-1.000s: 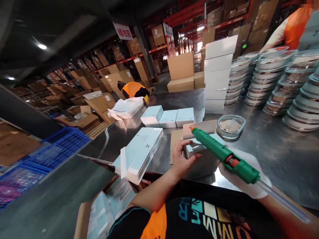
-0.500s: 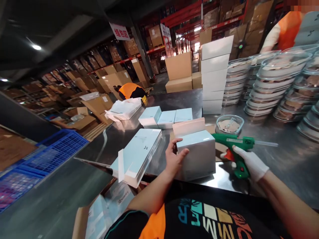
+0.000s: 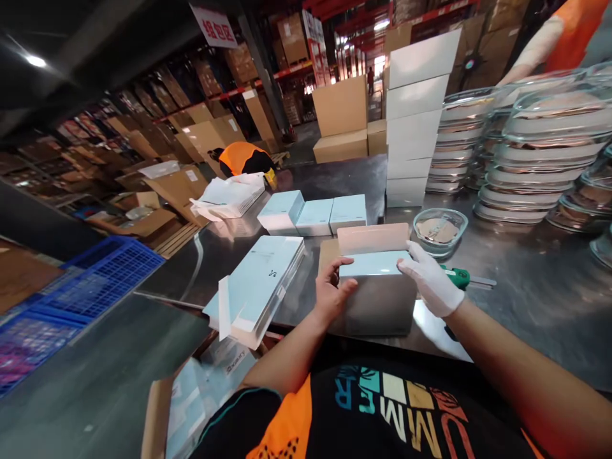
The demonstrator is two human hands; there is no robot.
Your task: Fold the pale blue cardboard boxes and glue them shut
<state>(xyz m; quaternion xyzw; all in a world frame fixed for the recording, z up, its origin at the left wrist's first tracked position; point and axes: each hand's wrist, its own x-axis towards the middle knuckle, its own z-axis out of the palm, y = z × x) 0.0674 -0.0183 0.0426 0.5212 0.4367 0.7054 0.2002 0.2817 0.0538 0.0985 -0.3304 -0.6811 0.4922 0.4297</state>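
Head view: your left hand (image 3: 335, 294) clasps the box (image 3: 375, 290) at its left edge, thumb on top; your gloved right hand (image 3: 430, 284) presses flat on its right corner, grasping nothing. Box stands on the bench (image 3: 526, 299), glue gun (image 3: 458, 277) lying just right.

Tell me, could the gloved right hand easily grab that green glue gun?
Probably yes. The glue gun lies on the table just beside the right hand, which rests on the box; nothing sits between them.

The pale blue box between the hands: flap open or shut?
Open: the box's tan flap stands up behind its top.
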